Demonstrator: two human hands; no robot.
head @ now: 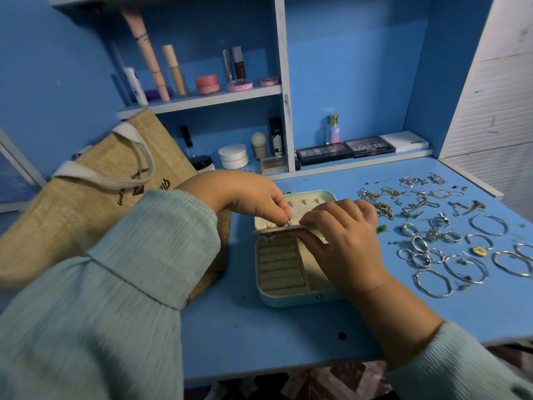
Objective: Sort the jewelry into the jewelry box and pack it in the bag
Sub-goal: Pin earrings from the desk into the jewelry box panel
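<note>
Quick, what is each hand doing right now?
Left hand: pinching a small earring at the flap.
Right hand: holding the flap of the jewelry box.

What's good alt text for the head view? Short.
Two hands work at an open mint jewelry box on a blue desk: the left hand pinches a small earring at the flap the right hand grips. Loose jewelry lies right, a burlap bag left.
</note>
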